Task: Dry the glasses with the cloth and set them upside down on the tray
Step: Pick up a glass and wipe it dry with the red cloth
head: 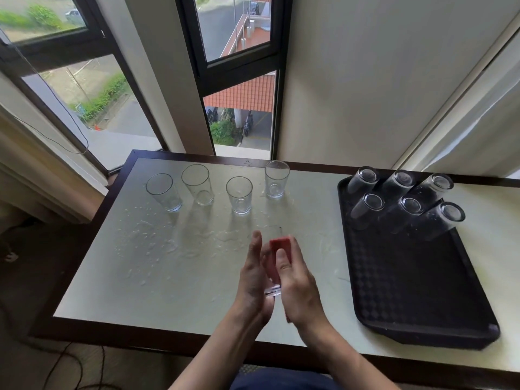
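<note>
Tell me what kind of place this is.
Probably an upper-floor room, perhaps a canteen: the window looks down on a tiled roof, and a wet table bears glasses and a black tray.

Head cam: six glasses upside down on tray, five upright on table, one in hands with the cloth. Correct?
Not five: the head view shows four upright glasses on the table. The rest holds: six upside-down glasses on the tray, one glass held against the red cloth.
</note>
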Demonstrator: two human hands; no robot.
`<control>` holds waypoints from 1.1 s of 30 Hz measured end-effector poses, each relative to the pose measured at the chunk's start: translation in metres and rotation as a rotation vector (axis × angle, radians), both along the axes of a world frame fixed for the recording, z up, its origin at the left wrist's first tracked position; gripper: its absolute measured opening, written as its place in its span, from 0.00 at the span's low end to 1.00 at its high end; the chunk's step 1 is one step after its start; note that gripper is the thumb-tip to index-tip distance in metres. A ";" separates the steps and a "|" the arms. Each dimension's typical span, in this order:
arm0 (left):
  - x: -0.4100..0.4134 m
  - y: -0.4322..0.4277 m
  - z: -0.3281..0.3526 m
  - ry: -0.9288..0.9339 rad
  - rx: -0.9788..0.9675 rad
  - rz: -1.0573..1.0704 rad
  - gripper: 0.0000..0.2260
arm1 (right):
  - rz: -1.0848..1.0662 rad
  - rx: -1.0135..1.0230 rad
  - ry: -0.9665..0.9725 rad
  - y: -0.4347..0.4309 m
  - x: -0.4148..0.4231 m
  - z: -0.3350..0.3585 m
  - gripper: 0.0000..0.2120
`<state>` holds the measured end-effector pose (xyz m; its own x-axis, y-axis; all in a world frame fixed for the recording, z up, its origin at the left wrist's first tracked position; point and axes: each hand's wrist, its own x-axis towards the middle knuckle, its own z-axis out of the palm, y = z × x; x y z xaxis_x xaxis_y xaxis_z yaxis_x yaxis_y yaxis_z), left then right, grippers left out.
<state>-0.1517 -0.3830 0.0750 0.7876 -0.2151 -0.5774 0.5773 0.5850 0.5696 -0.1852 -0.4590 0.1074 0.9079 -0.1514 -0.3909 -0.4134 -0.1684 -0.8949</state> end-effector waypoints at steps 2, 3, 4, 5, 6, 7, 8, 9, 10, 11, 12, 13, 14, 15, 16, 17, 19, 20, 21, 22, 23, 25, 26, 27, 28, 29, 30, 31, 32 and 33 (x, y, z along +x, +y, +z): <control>-0.001 0.002 0.001 -0.035 0.063 -0.028 0.34 | 0.049 -0.179 -0.056 0.002 -0.005 0.006 0.26; -0.001 0.003 0.001 -0.084 0.137 -0.063 0.34 | 0.035 -0.178 -0.060 0.000 -0.002 0.005 0.27; -0.001 0.003 0.003 -0.139 0.227 -0.081 0.32 | -0.017 -0.142 -0.043 -0.004 0.005 0.000 0.27; -0.002 0.002 0.004 -0.191 0.293 -0.091 0.28 | -0.068 -0.103 -0.016 -0.008 0.015 -0.002 0.28; -0.004 0.000 0.007 -0.211 0.317 -0.085 0.24 | -0.100 -0.053 0.026 -0.014 0.026 -0.008 0.29; -0.004 -0.002 0.010 -0.198 0.323 -0.071 0.22 | -0.109 -0.011 0.079 -0.020 0.035 -0.013 0.30; -0.005 -0.004 0.013 -0.157 0.318 -0.050 0.24 | -0.100 0.000 0.100 -0.024 0.040 -0.016 0.30; -0.004 -0.005 0.011 -0.106 0.312 -0.029 0.27 | -0.068 -0.025 0.098 -0.024 0.040 -0.012 0.28; -0.004 -0.006 0.012 -0.068 0.288 -0.020 0.28 | -0.013 -0.099 0.063 -0.022 0.036 -0.010 0.25; -0.004 -0.005 0.011 -0.035 0.263 -0.004 0.29 | 0.048 -0.206 0.024 -0.018 0.027 -0.008 0.23; -0.003 -0.003 0.009 0.009 0.232 0.022 0.29 | 0.104 -0.331 -0.025 -0.013 0.017 -0.009 0.24; -0.002 -0.001 0.006 0.051 0.195 0.043 0.31 | 0.163 -0.437 -0.076 -0.007 0.004 -0.005 0.28; -0.002 0.001 0.005 0.071 0.162 0.044 0.33 | 0.199 -0.510 -0.150 -0.001 -0.006 -0.004 0.31; -0.002 0.003 0.003 0.066 0.132 0.046 0.34 | 0.215 -0.544 -0.204 0.002 -0.012 -0.005 0.33; -0.003 0.004 0.004 0.052 0.133 0.058 0.34 | 0.217 -0.536 -0.235 0.002 -0.010 -0.006 0.32; -0.004 0.004 0.004 0.025 0.184 0.050 0.36 | 0.197 -0.477 -0.218 0.001 -0.005 -0.007 0.30; -0.007 0.004 0.004 -0.031 0.329 -0.002 0.39 | 0.083 -0.225 -0.088 -0.004 0.015 -0.017 0.24; -0.008 0.003 0.006 -0.060 0.369 -0.016 0.39 | 0.015 -0.079 -0.009 -0.009 0.026 -0.019 0.26; -0.009 0.002 0.007 -0.076 0.366 -0.026 0.37 | -0.050 0.063 0.072 -0.013 0.036 -0.019 0.31; -0.009 -0.001 0.011 -0.085 0.351 -0.034 0.34 | -0.107 0.161 0.147 -0.016 0.042 -0.022 0.36; -0.009 -0.002 0.014 -0.084 0.335 -0.037 0.31 | -0.139 0.196 0.176 -0.018 0.043 -0.021 0.37; -0.005 -0.002 0.019 -0.065 0.330 -0.039 0.28 | -0.170 0.142 0.128 -0.012 0.035 -0.010 0.35; -0.002 -0.001 0.020 -0.062 0.344 -0.044 0.30 | -0.141 0.060 0.063 -0.006 0.025 0.000 0.32; -0.001 0.001 0.020 -0.077 0.362 -0.038 0.31 | -0.065 -0.065 0.011 -0.001 0.014 0.004 0.28; 0.001 0.002 0.020 -0.093 0.388 -0.025 0.33 | 0.020 -0.177 -0.032 0.004 0.005 0.007 0.27; 0.002 0.004 0.018 -0.088 0.420 -0.012 0.33 | 0.083 -0.254 -0.052 0.008 -0.001 0.010 0.27; 0.002 0.005 0.017 -0.080 0.449 -0.006 0.31 | 0.114 -0.277 -0.053 0.009 -0.001 0.008 0.28; 0.000 0.006 0.017 -0.075 0.454 -0.004 0.27 | 0.116 -0.275 -0.031 0.008 0.004 0.005 0.29; -0.002 0.006 0.016 -0.067 0.443 -0.017 0.25 | 0.100 -0.269 -0.003 0.006 0.011 0.001 0.28; -0.004 0.006 0.015 -0.054 0.427 -0.038 0.23 | 0.062 -0.245 0.028 0.002 0.020 0.000 0.27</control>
<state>-0.1561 -0.3769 0.0903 0.8154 0.0051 -0.5789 0.5564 0.2692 0.7861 -0.1654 -0.4567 0.1072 0.9077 -0.1893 -0.3744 -0.4195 -0.4044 -0.8127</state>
